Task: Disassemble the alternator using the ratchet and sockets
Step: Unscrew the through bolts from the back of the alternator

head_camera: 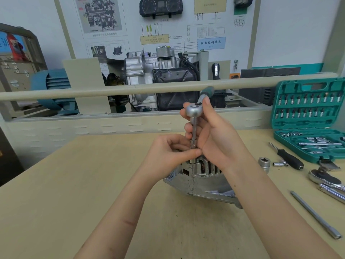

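Note:
A silver alternator (197, 178) sits on the tan table at centre. A ratchet (194, 109) with a green handle stands upright over it on an extension bar and socket (193, 144), whose tip meets the alternator's top. My right hand (214, 135) holds the ratchet head and bar, fingers curled round them. My left hand (168, 152) pinches the socket near its lower end with thumb and fingers. The bolt under the socket is hidden.
An open green socket case (308, 120) stands at the right. Near it lie a large loose socket (264, 162), small sockets (279, 163), a black-handled driver (288, 158), a second ratchet (326, 181) and a long extension bar (315, 214). A beige rail crosses behind the table.

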{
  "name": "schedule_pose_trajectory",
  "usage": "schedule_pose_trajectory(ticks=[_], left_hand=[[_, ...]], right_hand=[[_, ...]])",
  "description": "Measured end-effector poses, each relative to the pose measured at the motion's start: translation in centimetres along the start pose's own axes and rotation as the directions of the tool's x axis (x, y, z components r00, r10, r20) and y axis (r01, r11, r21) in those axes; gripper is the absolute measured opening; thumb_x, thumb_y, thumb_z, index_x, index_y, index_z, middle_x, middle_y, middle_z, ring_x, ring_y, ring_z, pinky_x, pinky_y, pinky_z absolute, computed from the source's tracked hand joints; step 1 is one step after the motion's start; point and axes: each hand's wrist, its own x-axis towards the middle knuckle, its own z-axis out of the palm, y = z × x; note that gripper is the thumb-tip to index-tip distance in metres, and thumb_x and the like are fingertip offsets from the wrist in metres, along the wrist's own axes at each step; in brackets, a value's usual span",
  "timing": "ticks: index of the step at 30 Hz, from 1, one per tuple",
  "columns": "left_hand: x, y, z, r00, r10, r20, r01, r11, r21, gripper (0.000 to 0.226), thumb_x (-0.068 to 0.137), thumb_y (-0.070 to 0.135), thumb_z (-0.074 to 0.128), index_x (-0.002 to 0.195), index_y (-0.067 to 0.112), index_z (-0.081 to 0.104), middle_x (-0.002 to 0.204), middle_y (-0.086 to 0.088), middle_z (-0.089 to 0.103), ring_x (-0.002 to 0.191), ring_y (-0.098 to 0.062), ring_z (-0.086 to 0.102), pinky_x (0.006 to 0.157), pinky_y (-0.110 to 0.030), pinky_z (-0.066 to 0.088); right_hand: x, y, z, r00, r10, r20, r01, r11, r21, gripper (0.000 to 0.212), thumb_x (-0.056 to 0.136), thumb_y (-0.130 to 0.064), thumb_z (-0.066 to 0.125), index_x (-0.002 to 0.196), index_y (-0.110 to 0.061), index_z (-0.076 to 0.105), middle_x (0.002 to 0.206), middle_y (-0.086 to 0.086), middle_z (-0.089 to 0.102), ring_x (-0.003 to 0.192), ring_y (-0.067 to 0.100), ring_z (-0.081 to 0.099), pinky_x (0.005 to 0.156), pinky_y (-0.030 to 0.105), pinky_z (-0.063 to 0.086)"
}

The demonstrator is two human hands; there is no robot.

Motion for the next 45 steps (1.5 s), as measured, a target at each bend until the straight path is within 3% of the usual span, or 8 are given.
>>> schedule_pose_trajectory(ticks=[3, 8, 16, 24, 31, 34, 40, 45], left_hand=[[0.03, -0.22, 0.07, 0.999, 0.028, -0.036, -0.027, 0.999, 0.025, 0.022, 0.068, 0.003, 0.077, 0.061, 0.017, 0.062, 0.052, 0.009, 0.064, 0.055, -0.001, 0.061, 0.058, -0.012, 0.048], [0.08, -0.37, 0.52, 0.997, 0.034, -0.063, -0.032, 0.999, 0.031, 0.021, 0.068, 0.004, 0.077, 0.059, 0.013, 0.060, 0.050, 0.008, 0.062, 0.054, -0.001, 0.059, 0.055, -0.011, 0.047], [0.05, -0.18, 0.12, 1.000, 0.007, 0.006, -0.007, 0.999, -0.045, 0.012, 0.072, 0.000, 0.073, 0.073, 0.011, 0.068, 0.056, 0.009, 0.067, 0.057, 0.002, 0.062, 0.057, -0.010, 0.046], [0.06, -0.37, 0.50, 0.999, 0.026, -0.041, -0.027, 0.999, -0.022, 0.019, 0.070, 0.002, 0.075, 0.063, 0.015, 0.063, 0.051, 0.011, 0.064, 0.053, 0.005, 0.060, 0.053, -0.008, 0.044], [0.08, -0.25, 0.30, 0.999, 0.037, 0.004, -0.037, 0.998, -0.047, 0.018, 0.073, -0.001, 0.072, 0.068, 0.015, 0.066, 0.053, 0.011, 0.065, 0.056, 0.004, 0.060, 0.055, -0.008, 0.044], [0.11, -0.37, 0.19, 0.999, 0.029, -0.012, -0.030, 0.998, -0.060, 0.019, 0.072, -0.002, 0.072, 0.065, 0.014, 0.066, 0.052, 0.009, 0.065, 0.054, 0.002, 0.061, 0.055, -0.009, 0.045], [0.16, -0.62, 0.38, 0.997, 0.053, -0.056, -0.053, 0.999, 0.001, 0.021, 0.068, 0.004, 0.076, 0.059, 0.013, 0.060, 0.051, 0.009, 0.063, 0.054, 0.001, 0.058, 0.055, -0.010, 0.045], [0.24, -0.52, 0.04, 0.999, 0.045, -0.009, -0.045, 0.998, -0.039, 0.020, 0.071, -0.001, 0.073, 0.066, 0.016, 0.064, 0.052, 0.012, 0.064, 0.056, 0.006, 0.058, 0.057, -0.008, 0.044]], right_hand=[[-0.12, 0.13, 0.28, 1.000, -0.006, -0.012, 0.006, 1.000, -0.016, 0.036, 0.068, -0.043, 0.054, 0.079, -0.009, 0.064, 0.070, -0.002, 0.069, 0.048, 0.006, 0.055, 0.046, 0.018, 0.047], [-0.11, 0.03, -0.03, 0.995, -0.064, -0.075, 0.067, 0.997, 0.040, 0.039, 0.061, -0.033, 0.064, 0.091, -0.012, 0.053, 0.069, -0.003, 0.062, 0.053, 0.010, 0.060, 0.048, 0.020, 0.046], [0.14, 0.10, -0.27, 0.998, -0.002, -0.055, 0.004, 1.000, 0.031, 0.038, 0.093, -0.040, 0.038, 0.088, -0.009, 0.060, 0.068, -0.005, 0.070, 0.048, 0.005, 0.057, 0.047, 0.016, 0.046], [0.04, 0.04, -0.10, 0.995, -0.049, -0.081, 0.055, 0.996, 0.069, 0.042, 0.064, -0.037, 0.059, 0.097, -0.012, 0.051, 0.076, -0.001, 0.062, 0.055, 0.007, 0.061, 0.048, 0.020, 0.045], [0.20, 0.19, -0.12, 0.994, -0.006, -0.107, 0.010, 0.999, 0.040, 0.037, 0.094, -0.038, 0.038, 0.085, -0.011, 0.061, 0.071, -0.004, 0.071, 0.050, 0.004, 0.057, 0.048, 0.017, 0.046], [0.08, 0.19, 0.01, 0.997, -0.005, -0.071, 0.006, 1.000, 0.016, 0.035, 0.092, -0.038, 0.041, 0.082, -0.011, 0.062, 0.071, -0.004, 0.071, 0.050, 0.004, 0.056, 0.048, 0.017, 0.046], [-0.11, 0.18, 0.22, 0.993, -0.072, -0.096, 0.077, 0.996, 0.042, 0.035, 0.062, -0.034, 0.061, 0.089, -0.013, 0.052, 0.078, 0.000, 0.066, 0.057, 0.008, 0.064, 0.048, 0.020, 0.048], [0.17, 0.38, 0.00, 0.990, -0.041, -0.133, 0.047, 0.998, 0.040, 0.032, 0.088, -0.037, 0.046, 0.087, -0.008, 0.060, 0.076, -0.001, 0.070, 0.053, 0.006, 0.061, 0.048, 0.017, 0.047]])
